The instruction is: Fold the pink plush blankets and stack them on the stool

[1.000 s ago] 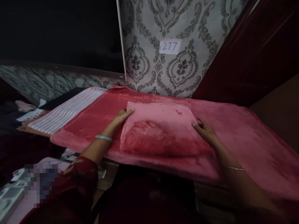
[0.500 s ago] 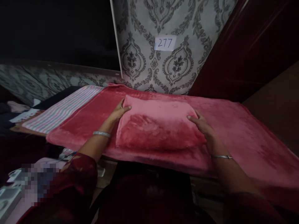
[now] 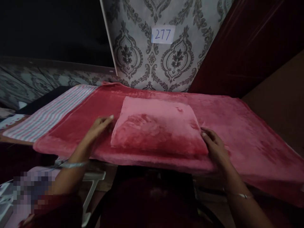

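Note:
A pink-and-red plush pillow [image 3: 156, 123] lies flat on a matching plush blanket [image 3: 242, 133] that covers the table. My left hand [image 3: 98, 126] is off the pillow's left side, above the blanket, thumb and fingers apart with nothing held. At the pillow's right edge is my right hand [image 3: 215, 142], its fingers loosely bent and its thumb tip right by the edge. It does not grip the pillow; whether the fingertips still touch it I cannot tell.
Left on the table lies a striped cloth [image 3: 52, 110]. A dark screen [image 3: 54, 31] hangs at the back left, and a paper marked 277 [image 3: 163, 34] is on the patterned wall. A dark red panel [image 3: 237, 47] rises at the back right. A white frame [image 3: 91, 190] stands below.
Both hands have let go of the pillow's sides. My left hand moved left and away, my right hand slid down and slightly outward. The pillow now lies flatter, and the view has shifted.

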